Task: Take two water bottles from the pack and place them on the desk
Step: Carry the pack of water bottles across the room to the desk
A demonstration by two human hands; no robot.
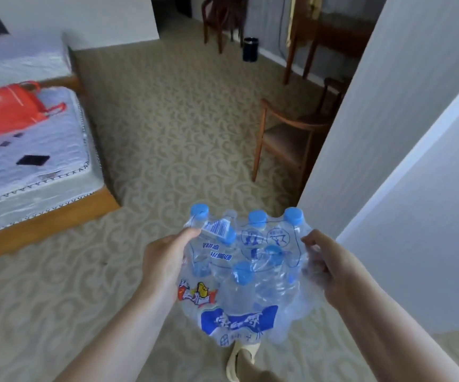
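The pack [239,274] of water bottles, shrink-wrapped in clear film with blue and red print, is nearest the lens and is held above the carpet [167,133] between both hands. The left hand [165,264] is clamped on the pack's left side, thumb lying over the top film just beside a white barcode label [217,226], fingers hidden behind the wrap. The right hand [330,267] is clamped on the right side, fingertips pressing into loose film; its grip is curled around the plastic, not spread. Six blue caps [243,272] are visible through the wrap, all bottles still inside the film. The exact bottle count cannot be told.

Below the grip, a foot in a pale slipper [240,359] stands on the carpet. To the left of the grip and farther off, a bed [30,161] on a wooden frame carries an orange plastic bag [10,108] and a flat dark object [33,160]. Beyond the grip and to the right, a wooden chair [286,139] stands on the carpet, partly cut off by a pale wall corner [360,119] that rises just right of the right hand. Farther back, a dark wooden bench [330,37] stands against the wall, with a small black bin [250,49] on the floor to its left and a second chair [223,17] beyond that. The far area is blurred.
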